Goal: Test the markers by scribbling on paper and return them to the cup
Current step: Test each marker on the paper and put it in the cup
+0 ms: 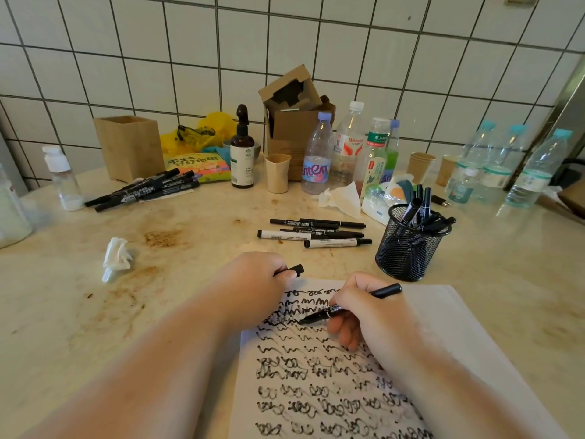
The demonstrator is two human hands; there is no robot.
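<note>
A white sheet of paper (443, 315) covered in rows of black scribbles lies at the near edge of the counter. My right hand (370, 315) grips a black marker (384, 292) with its tip touching the paper among the upper rows. My left hand (253, 280) rests on the paper's top left corner and holds the black marker cap (296, 269). A black mesh cup (408, 245) with several markers in it stands just beyond the paper to the right. Several more markers (316, 232) lie loose beyond the paper.
Another bundle of black markers (145, 190) lies at the back left near a wooden box (129, 147). Crumpled tissue (117, 258) sits on the left. Along the tiled wall stand a spray bottle (242, 150), a beige cup (278, 172), cardboard boxes and several water bottles (318, 153).
</note>
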